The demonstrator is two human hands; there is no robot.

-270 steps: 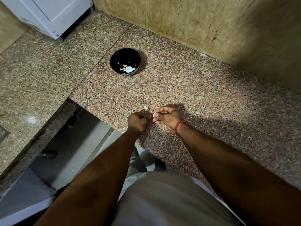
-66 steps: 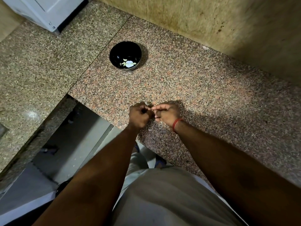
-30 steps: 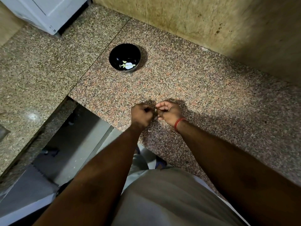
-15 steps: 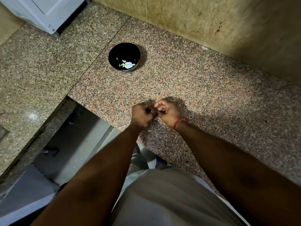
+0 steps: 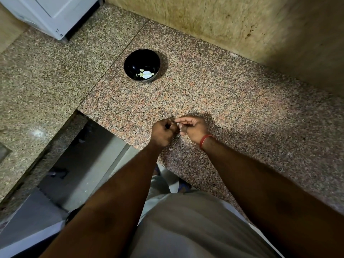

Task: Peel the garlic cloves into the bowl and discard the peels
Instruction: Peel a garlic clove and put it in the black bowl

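Note:
A black bowl (image 5: pixel 132 60) stands on the speckled granite counter (image 5: pixel 232 101), far from me, with several pale garlic pieces (image 5: pixel 146 74) in its bottom. Near the counter's front edge my two hands meet fingertip to fingertip. My left hand (image 5: pixel 162 132) is curled into a fist. My right hand (image 5: pixel 193 127), with a red band at the wrist, pinches a small pale garlic clove (image 5: pixel 179 125) between thumb and fingers. Most of the clove is hidden by my fingers, and I cannot tell how much skin is on it.
A white appliance (image 5: pixel 54 13) stands at the far left corner. A stained tan wall (image 5: pixel 242 23) runs behind the counter. Left of my arms the counter is cut away, with a dark gap and floor (image 5: pixel 74 164) below.
My hands have stayed together at the counter's edge, fingers working at the clove. The right fingers have opened out a little over the last second. The bowl has not moved.

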